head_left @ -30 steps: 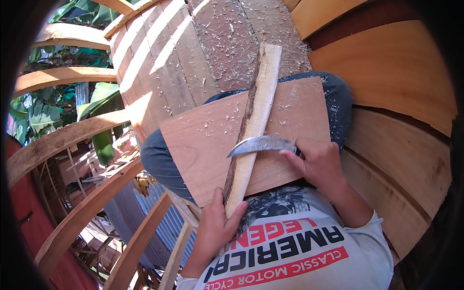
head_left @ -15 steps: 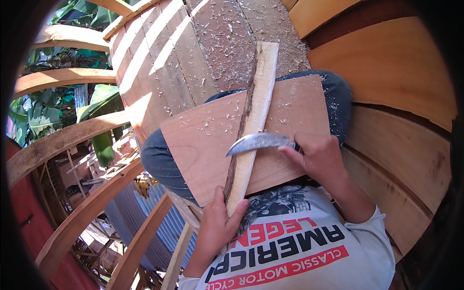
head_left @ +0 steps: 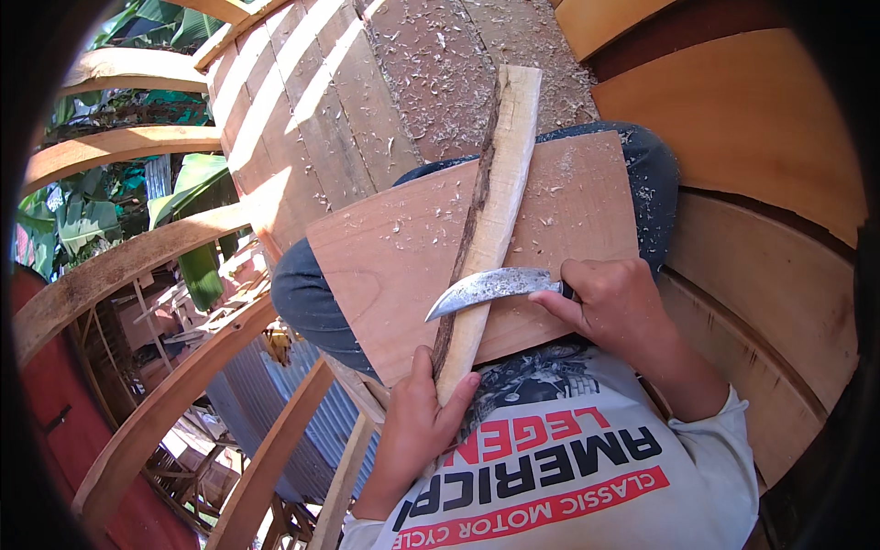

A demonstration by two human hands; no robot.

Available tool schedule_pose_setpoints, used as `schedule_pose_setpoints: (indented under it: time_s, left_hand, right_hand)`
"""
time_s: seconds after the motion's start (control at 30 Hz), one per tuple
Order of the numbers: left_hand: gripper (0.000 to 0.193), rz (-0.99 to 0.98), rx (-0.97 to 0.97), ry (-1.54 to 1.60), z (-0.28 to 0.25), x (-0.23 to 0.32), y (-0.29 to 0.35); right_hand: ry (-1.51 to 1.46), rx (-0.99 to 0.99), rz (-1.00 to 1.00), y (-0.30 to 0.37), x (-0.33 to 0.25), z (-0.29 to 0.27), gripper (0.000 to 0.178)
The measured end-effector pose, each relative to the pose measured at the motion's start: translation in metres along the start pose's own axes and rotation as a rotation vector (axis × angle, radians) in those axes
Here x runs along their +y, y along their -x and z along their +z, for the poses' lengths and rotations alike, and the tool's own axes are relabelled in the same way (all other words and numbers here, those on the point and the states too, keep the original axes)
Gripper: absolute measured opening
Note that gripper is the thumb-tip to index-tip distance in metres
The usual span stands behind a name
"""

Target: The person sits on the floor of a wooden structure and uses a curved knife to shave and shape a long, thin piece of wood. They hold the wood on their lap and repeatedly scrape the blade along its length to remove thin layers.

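A long strip of pale wood point(head_left: 504, 174) with dark bark along its left edge slants across a flat wooden board point(head_left: 385, 247) on my lap. My left hand point(head_left: 426, 412) grips the strip's near end, thumb on one side and fingers on the other. In my right hand point(head_left: 610, 298) is a knife point(head_left: 490, 286) with a broad curved blade; my fist wraps its handle, which is mostly hidden. The blade lies across the lower part of the strip, its tip pointing left past the bark edge.
Wood shavings litter the plank floor point(head_left: 339, 137) ahead. To the left stand curved wooden rails point(head_left: 137, 240) with gaps between them, leaves and corrugated sheets beyond. Wooden plank walling point(head_left: 752, 275) rises close on my right. My crossed legs point(head_left: 316, 302) support the board.
The knife and my right hand have come slightly nearer my body along the strip. The strip's far end has shifted a little up and to the right in view.
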State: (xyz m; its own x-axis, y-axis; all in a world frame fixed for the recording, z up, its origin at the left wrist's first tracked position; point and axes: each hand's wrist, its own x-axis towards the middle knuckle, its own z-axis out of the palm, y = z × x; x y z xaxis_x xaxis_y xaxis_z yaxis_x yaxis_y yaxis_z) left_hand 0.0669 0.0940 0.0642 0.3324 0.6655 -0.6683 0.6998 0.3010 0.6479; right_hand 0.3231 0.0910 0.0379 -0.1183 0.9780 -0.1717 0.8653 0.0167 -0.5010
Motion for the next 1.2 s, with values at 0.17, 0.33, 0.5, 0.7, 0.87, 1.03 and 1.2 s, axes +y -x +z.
schedule_pose_setpoints:
  time_s: [0.17, 0.33, 0.5, 0.7, 0.87, 1.03, 1.2]
  left_hand:
    - [0.041, -0.095, -0.007, 0.014, 0.004, 0.002, 0.004]
    - [0.040, -0.111, -0.011, 0.028, 0.002, 0.004, 0.004]
    - [0.039, -0.028, 0.006, -0.048, 0.002, 0.003, 0.000]
    - [0.038, -0.162, 0.008, 0.024, 0.004, 0.014, -0.002]
    - [0.038, -0.128, 0.014, 0.069, 0.005, 0.008, 0.000]
    - [0.039, -0.110, 0.006, 0.094, 0.006, -0.002, 0.001]
    - [0.039, -0.113, 0.013, 0.058, 0.004, 0.006, -0.005]
  right_hand:
    - [-0.013, 0.116, 0.315, -0.026, 0.038, -0.017, 0.047]
    - [0.060, 0.093, 0.243, -0.019, 0.026, -0.009, 0.048]
    - [0.026, 0.029, 0.079, -0.001, 0.009, -0.001, 0.048]
    - [0.033, 0.092, 0.107, -0.005, 0.013, 0.007, 0.050]
    - [0.119, 0.128, 0.113, -0.012, 0.024, 0.005, 0.053]
    - [0.078, 0.114, 0.101, -0.009, 0.008, 0.007, 0.054]
    - [0.082, 0.135, 0.120, -0.013, 0.005, 0.007, 0.054]
